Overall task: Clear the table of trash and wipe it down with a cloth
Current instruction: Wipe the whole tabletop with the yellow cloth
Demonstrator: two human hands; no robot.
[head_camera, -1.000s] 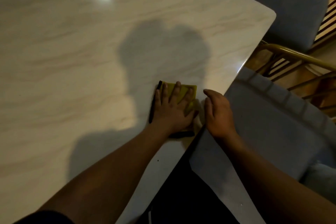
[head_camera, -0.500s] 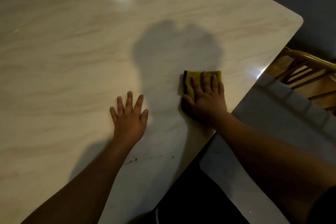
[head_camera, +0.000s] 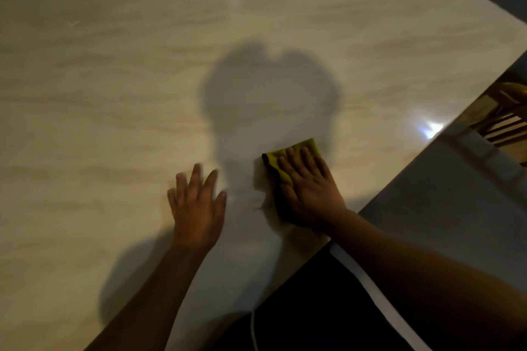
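While the right hand (head_camera: 309,191) presses flat, fingers straight and together, on the yellow cloth (head_camera: 288,158) near the table's (head_camera: 114,94) right edge, the left hand (head_camera: 196,205) lies just beside it, fingers spread, seemingly resting on the marble, though blurred.

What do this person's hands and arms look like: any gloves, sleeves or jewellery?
Both the left hand and the right hand are bare, without gloves. No sleeves, ring, watch or bracelet show, though the light is dim.
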